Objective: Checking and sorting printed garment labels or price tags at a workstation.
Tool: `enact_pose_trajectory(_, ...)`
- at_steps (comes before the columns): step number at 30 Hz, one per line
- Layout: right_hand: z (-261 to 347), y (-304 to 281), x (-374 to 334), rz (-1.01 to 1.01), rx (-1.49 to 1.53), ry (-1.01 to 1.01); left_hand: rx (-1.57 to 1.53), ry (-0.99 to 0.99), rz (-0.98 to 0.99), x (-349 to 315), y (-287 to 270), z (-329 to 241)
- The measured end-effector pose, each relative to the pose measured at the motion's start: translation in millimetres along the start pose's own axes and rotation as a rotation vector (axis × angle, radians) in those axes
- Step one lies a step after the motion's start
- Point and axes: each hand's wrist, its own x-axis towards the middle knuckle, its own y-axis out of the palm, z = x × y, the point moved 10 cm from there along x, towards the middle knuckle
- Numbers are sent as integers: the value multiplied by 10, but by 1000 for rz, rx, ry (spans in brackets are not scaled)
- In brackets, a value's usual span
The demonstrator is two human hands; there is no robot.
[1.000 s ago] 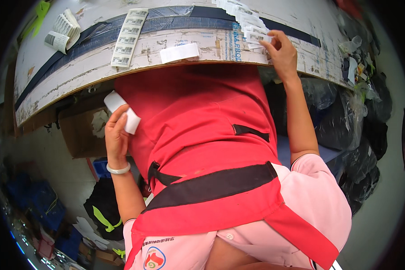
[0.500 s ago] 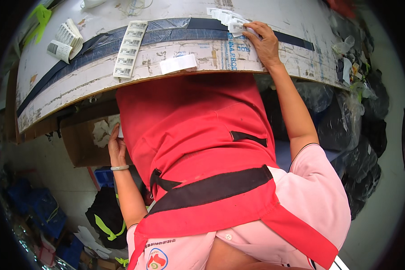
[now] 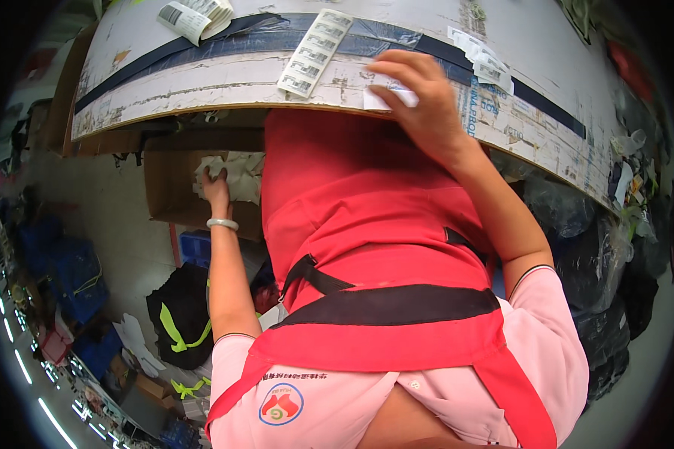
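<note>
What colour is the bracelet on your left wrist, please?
The bracelet is pale, whitish-green, seen in the head view.

Labels and a carton at a worn table edge

A white label strip (image 3: 313,54) lies on the table; a small white label (image 3: 386,97) sits under fingers; an open brown cardboard box (image 3: 174,196) (paper scraps inside) stands below.

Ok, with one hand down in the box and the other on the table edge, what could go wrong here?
The white slip under the right hand lies at the very edge of the table; it may slide off. The left hand is down in the cardboard box of crumpled white paper, partly hidden by the tabletop, so it may grab the wrong piece. The label strip lies close by and could be brushed.
</note>
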Motion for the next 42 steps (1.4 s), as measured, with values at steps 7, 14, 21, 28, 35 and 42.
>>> enact_pose_trajectory(7,-202,563,470,151,-125,131,-280,301,281,-1016,674,-2178)
enact_pose_trajectory(14,-994,639,837,30,-130,172,64,842,335,-1529,996,-3504)
enact_pose_trajectory(21,-679,1078,849,286,65,174,375,974,231,-1748,1257,-3546)
enact_pose_trajectory(28,159,978,552,293,-79,-27,-175,601,380,-1490,1018,-3298)
enact_pose_trajectory(35,512,1020,86,232,-107,-178,-398,427,356,-1345,794,-2841)
enact_pose_trajectory(42,798,606,131,146,136,-307,-722,-88,1014,-1855,1175,-2720)
